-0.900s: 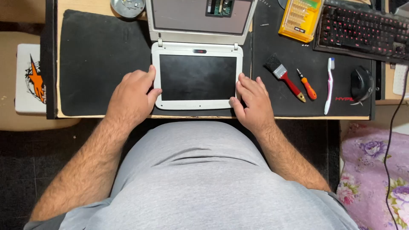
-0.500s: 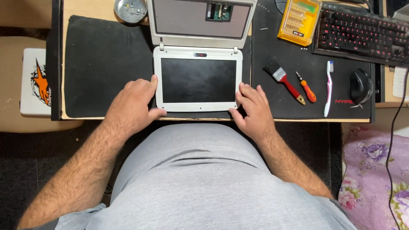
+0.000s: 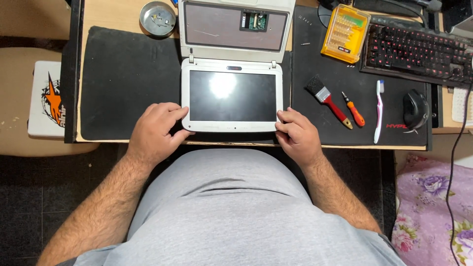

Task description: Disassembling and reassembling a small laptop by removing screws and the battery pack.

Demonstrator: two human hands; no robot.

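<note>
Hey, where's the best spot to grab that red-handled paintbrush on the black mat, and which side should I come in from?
Take the paintbrush by its red handle, likely with the right hand, coming from above. It lies flat and slanted, bristles toward the far left, handle end pointing near and right. The handle is the long, narrow part; the screwdriver lies close on its right, so pinch across the handle nearer the metal band.

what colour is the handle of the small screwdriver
Orange, with a black collar; the screwdriver shows best in the head view.
</note>
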